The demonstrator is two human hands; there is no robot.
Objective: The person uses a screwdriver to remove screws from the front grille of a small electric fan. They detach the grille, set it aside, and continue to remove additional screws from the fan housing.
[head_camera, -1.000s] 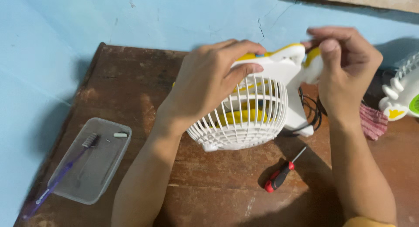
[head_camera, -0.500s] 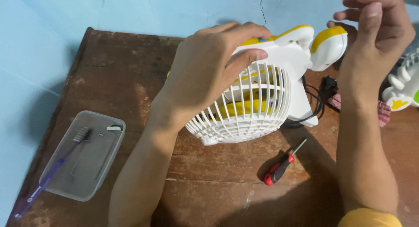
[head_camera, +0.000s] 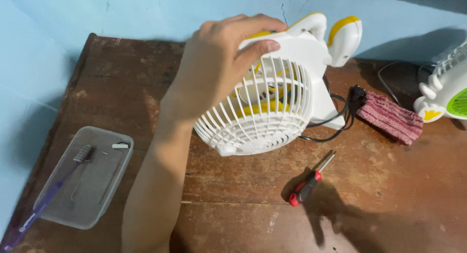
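**Left hand grips a small white fan over the wooden bench**

The left hand [head_camera: 219, 63] comes in from 6 o'clock and lies over the top of a small fan [head_camera: 272, 102]. Its fingers [head_camera: 258, 48] are curled around the smooth white plastic housing and hold it, with the thumb pressed on the flat body above the cage. The fan sits at the centre of the view, tilted, its round cage of thin white ribs facing 6 o'clock; yellow blades show behind the ribs, and the rounded top parts have yellow stripes. The right hand is out of view.

A black cable [head_camera: 335, 122] loops from the base of the fan at 3 o'clock. Beside it lies a ribbed, rough dark-red pad [head_camera: 389, 118]. Near 5 o'clock a screwdriver [head_camera: 307, 184] with a red and black handle and a thin metal shaft rests on the worn brown bench [head_camera: 389, 185]. At 8 o'clock stands a clear rectangular plastic tray [head_camera: 87, 185], and a purple toothbrush [head_camera: 48, 197] lies across it. At the 3 o'clock edge, part of a 2nd white fan [head_camera: 445, 95] with green is visible.
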